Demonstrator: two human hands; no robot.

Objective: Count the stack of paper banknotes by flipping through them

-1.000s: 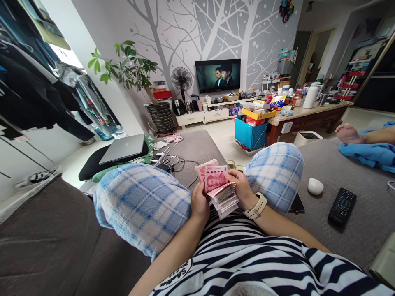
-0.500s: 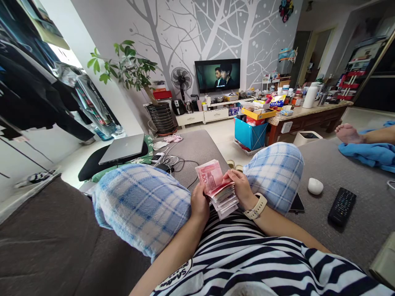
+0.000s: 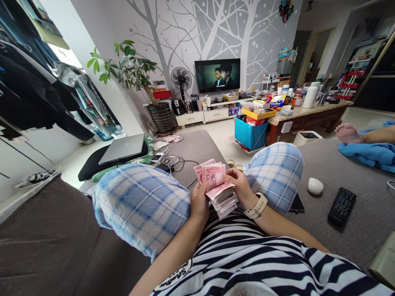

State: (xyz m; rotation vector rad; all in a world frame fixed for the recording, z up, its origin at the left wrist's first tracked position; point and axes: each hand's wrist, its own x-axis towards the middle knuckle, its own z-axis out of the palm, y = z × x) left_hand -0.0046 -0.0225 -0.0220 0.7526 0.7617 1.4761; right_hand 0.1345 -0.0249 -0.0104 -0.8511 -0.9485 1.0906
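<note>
Pink 100 banknotes point(image 3: 213, 172) stand fanned above a thick bundle of folded banknotes point(image 3: 222, 197) in my lap. My left hand point(image 3: 200, 202) is closed on the left side of the notes, its thumb pressed over the upper ones. At their right edge, my right hand point(image 3: 241, 186) pinches an upper note between thumb and fingers and touches the bundle's right side. A watch with a pale strap point(image 3: 256, 206) is on my right wrist. The fingers behind the bundle are hidden.
On the grey sofa to my right lie a white mouse point(image 3: 315, 186), a black remote point(image 3: 342, 206) and a phone point(image 3: 296, 204). Another person's foot point(image 3: 348, 133) rests beyond. To the left are cables point(image 3: 175, 162) and a laptop point(image 3: 121, 149).
The upper notes have shifted: one stood above the bundle before, and now several overlap in a fan. My right hand has moved slightly; my left hand stays nearly in place.
</note>
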